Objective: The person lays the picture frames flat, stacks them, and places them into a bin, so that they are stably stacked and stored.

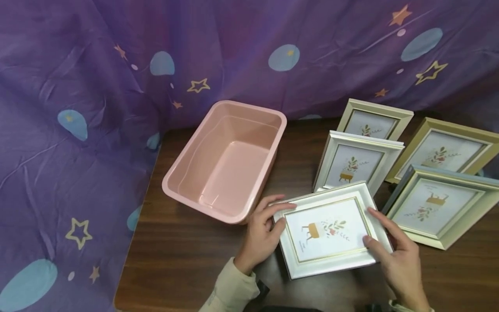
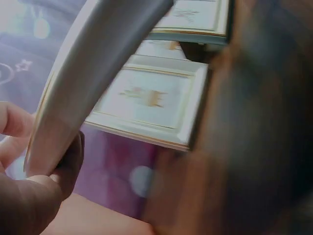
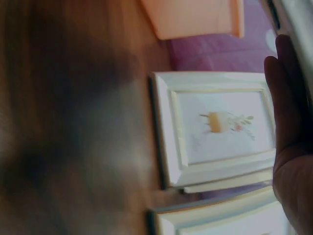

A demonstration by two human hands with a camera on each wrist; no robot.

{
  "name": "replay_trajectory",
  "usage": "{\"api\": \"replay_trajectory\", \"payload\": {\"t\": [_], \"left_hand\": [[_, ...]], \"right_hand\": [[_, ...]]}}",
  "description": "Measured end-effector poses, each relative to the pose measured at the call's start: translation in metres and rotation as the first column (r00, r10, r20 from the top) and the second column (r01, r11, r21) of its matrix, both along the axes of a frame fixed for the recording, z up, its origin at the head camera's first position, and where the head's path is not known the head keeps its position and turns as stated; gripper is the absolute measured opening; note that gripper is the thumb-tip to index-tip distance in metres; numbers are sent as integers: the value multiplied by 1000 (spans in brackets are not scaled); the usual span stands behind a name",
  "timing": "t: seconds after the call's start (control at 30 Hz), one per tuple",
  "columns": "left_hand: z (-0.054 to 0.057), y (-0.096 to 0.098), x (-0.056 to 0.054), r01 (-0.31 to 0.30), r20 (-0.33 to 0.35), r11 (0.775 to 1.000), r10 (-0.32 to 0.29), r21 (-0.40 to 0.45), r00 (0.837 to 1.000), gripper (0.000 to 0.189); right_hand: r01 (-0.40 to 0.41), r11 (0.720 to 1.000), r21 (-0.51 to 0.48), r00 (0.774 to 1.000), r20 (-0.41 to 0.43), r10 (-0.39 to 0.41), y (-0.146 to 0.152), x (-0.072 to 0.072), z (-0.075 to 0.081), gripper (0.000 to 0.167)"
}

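Note:
Both hands hold a white picture frame (image 1: pixel 327 232) with a thin gold inner line, tilted above the table, its plant-and-stool print turned sideways. My left hand (image 1: pixel 260 238) grips the left edge near the upper corner, thumb toward the front. At the right edge, my right hand (image 1: pixel 403 255) pinches the frame, with the thumb on its face. The left wrist view has the held frame's pale side (image 2: pixel 93 78) close up, between thumb and fingers. In the right wrist view only a slice of it (image 3: pixel 298 29) shows beside the fingers. Just behind it stands another white picture frame (image 1: pixel 352 167).
A pink plastic tub (image 1: pixel 224 173) with nothing inside stands left of the hands. At the right are a cream frame (image 1: pixel 374 123), a gold-brown frame (image 1: pixel 444 151) and a grey-and-cream frame (image 1: pixel 436 206). A purple patterned cloth (image 1: pixel 234 52) hangs behind the brown wooden table (image 1: pixel 175 268).

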State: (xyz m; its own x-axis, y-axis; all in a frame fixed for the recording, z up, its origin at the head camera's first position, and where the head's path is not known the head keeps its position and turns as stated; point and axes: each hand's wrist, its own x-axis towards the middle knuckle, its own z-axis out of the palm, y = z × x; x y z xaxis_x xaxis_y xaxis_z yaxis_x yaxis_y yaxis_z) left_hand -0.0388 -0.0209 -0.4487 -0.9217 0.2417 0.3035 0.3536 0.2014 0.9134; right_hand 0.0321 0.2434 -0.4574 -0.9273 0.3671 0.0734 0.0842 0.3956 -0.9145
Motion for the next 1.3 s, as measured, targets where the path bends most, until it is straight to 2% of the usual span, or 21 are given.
{"api": "replay_trajectory", "payload": {"t": [0.07,0.13,0.27,0.37,0.43,0.53,0.63,0.7,0.83,0.9,1.07,1.13,1.3], "left_hand": [[-10,1,0,15,63,999,-17,29,998,39],[-20,2,0,19,127,997,-28,75,992,40],[-37,3,0,-1,246,985,-43,175,968,43],[-47,2,-1,-22,306,984,-32,175,952,46],[-52,1,-1,-32,319,989,-15,142,948,48],[-60,-2,-3,-47,304,997,24,66,952,51],[-64,-5,-7,-52,269,999,50,0,962,52],[-67,-8,-9,-43,242,998,54,-47,969,51],[-71,-12,-13,0,232,993,27,-115,972,48],[-72,-13,-14,19,228,987,18,-157,973,46],[-70,-16,-14,44,221,972,8,-230,975,45],[-70,-16,-13,39,220,970,15,-241,975,44],[-74,-14,-12,-9,190,966,60,-259,980,42]], "right_hand": [[35,999,-28,999,22,-34,-4,1,-5,63],[37,998,-47,999,36,-36,-7,1,-11,63],[7,999,-38,999,42,-6,-12,2,-24,65],[-24,1000,10,999,26,24,-15,2,-34,67],[-61,995,73,998,12,60,-15,1,-40,68],[-143,960,241,990,33,139,-13,0,-46,73],[-236,882,409,972,90,218,-10,-1,-48,80],[-284,837,468,958,117,260,-8,-1,-49,82],[-349,793,500,936,149,318,-7,-2,-51,82],[-388,767,511,921,200,333,-7,-4,-50,84],[-508,698,505,858,369,357,-6,-7,-49,91],[-515,689,511,855,364,369,-6,-8,-49,88],[-494,684,537,870,299,393,-5,-11,-50,78]]}}
